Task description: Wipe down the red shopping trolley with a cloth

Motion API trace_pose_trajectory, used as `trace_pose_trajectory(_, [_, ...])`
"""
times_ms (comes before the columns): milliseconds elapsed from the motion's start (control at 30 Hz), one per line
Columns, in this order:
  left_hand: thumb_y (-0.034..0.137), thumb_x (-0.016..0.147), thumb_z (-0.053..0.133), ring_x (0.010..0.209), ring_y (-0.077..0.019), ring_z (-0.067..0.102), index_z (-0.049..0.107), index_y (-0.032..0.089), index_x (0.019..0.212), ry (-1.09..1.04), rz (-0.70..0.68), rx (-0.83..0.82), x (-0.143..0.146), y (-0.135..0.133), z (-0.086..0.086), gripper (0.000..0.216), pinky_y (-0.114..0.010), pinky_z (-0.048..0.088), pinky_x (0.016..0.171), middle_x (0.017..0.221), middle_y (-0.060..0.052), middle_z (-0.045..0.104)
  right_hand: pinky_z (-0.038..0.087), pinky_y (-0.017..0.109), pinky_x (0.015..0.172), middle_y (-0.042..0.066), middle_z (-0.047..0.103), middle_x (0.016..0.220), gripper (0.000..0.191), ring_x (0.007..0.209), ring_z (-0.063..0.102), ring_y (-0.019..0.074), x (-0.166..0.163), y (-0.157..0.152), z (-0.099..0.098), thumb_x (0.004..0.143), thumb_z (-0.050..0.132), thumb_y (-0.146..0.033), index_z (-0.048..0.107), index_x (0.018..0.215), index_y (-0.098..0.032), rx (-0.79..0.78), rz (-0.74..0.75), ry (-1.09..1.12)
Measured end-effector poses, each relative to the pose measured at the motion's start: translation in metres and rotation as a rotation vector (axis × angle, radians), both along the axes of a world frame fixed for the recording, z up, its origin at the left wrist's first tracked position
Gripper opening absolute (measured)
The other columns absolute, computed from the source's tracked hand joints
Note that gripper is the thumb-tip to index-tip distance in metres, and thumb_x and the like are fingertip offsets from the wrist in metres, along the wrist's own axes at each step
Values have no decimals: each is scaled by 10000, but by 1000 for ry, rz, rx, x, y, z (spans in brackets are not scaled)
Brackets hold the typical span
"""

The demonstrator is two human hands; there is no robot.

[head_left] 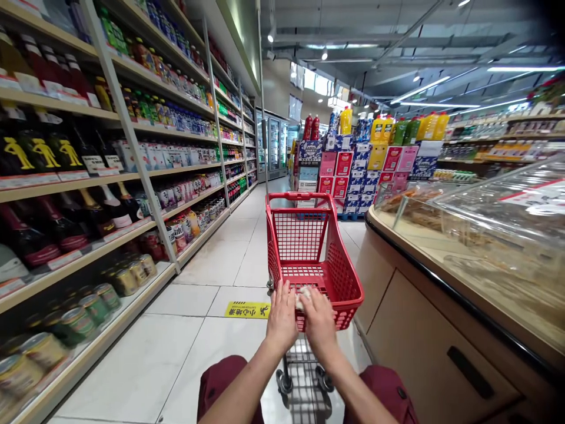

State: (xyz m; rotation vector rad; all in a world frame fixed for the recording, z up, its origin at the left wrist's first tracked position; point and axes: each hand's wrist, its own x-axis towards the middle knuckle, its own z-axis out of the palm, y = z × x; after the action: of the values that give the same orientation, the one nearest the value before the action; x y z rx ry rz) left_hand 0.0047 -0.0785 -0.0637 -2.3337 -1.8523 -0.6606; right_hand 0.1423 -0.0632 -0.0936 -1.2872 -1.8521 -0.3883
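Observation:
A red plastic shopping cart [282, 241] stands right in front of me, its basket bare inside, with the low near side facing me. At that near edge, my left hand [282, 315] lies with its fingers stretched out and held side by side. My right hand [318, 315] is beside it, fingers bent over a crumpled white cloth [302, 292], which shows between the two hands. Whether it is cloth or tissue is hard to make out. Both hands touch or hover just over the rim; the exact contact is hidden beneath them.
Shelves of bottles and cans [132, 171] line the left side. A glass-topped display counter [401, 247] stands close on the right. Stacked drink cartons [344, 171] rise ahead. A yellow wet-floor sticker [247, 310] is on the white tiles [176, 335].

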Motion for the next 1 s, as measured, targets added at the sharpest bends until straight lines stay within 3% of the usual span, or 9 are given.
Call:
trace_pose_trajectory(100, [9, 698, 374, 1345, -211, 96, 277, 100, 1334, 64, -19, 8, -3, 0, 0, 651, -454, 199, 1077, 1441, -110, 239, 304, 422, 980, 56, 548, 1222, 420, 1181, 434, 194, 5, -1, -1, 785, 355, -58, 595, 1079, -237, -19, 51, -8])
trace_pose_trajectory(233, [53, 679, 405, 1347, -226, 80, 255, 82, 1347, 97, -34, 14, -2, -1, 0, 685, -462, 184, 1077, 1447, -116, 213, 315, 467, 964, 68, 562, 1199, 438, 1193, 420, 228, 47, 2, 4, 754, 335, -50, 620, 1044, -211, -103, -134, 97])
trace_pose_trajectory(300, [60, 668, 416, 1347, -235, 74, 254, 75, 1347, 93, -13, 22, 1, -2, -1, 698, -460, 190, 1075, 1449, -120, 202, 332, 448, 954, 86, 582, 1169, 413, 1162, 452, 235, 36, 0, 7, 750, 351, -54, 642, 1006, -195, -138, -143, 103])
trace_pose_trajectory(433, [56, 696, 384, 1344, -220, 107, 223, 101, 1362, 125, -15, 56, 1, -4, -4, 687, -466, 203, 1067, 1441, -110, 237, 317, 409, 979, 60, 569, 1197, 487, 1149, 469, 194, -7, -5, 10, 745, 349, -28, 581, 1124, -229, -138, 38, 38])
trace_pose_trajectory(533, [50, 697, 369, 1344, -215, 111, 211, 104, 1367, 167, -36, 68, -2, -3, -4, 691, -480, 191, 1067, 1439, -108, 241, 310, 426, 987, 47, 578, 1186, 500, 1167, 453, 183, 16, -4, 10, 746, 331, -39, 553, 1155, -222, -180, 48, 63])
trace_pose_trajectory(633, [61, 677, 394, 1346, -229, 94, 229, 90, 1361, 162, -27, 48, 1, -2, -3, 704, -485, 187, 1067, 1444, -116, 219, 328, 461, 966, 75, 587, 1165, 462, 1178, 438, 218, 53, 0, 7, 751, 325, -87, 567, 1133, -178, -195, -128, 170])
trace_pose_trajectory(700, [60, 667, 402, 1346, -233, 88, 236, 88, 1359, 138, -8, 43, 5, -2, -3, 712, -479, 191, 1068, 1447, -115, 206, 329, 452, 967, 90, 586, 1161, 462, 1181, 432, 222, 51, 0, 5, 750, 323, -84, 564, 1136, -159, -155, -152, 186])
trace_pose_trajectory(867, [48, 686, 378, 1346, -221, 91, 241, 92, 1358, 140, -8, 44, 4, -2, -2, 687, -467, 172, 1078, 1447, -101, 215, 298, 422, 997, 51, 555, 1216, 484, 1198, 420, 198, 16, -2, 2, 766, 315, -36, 551, 1156, -200, -87, 44, 45])
trace_pose_trajectory(1000, [52, 699, 372, 1345, -219, 105, 242, 87, 1356, 140, -27, 47, 3, -2, -1, 671, -477, 171, 1077, 1442, -108, 227, 320, 455, 970, 92, 563, 1197, 443, 1205, 408, 230, 51, 4, 2, 776, 314, -71, 566, 1131, -158, -106, -122, 140])
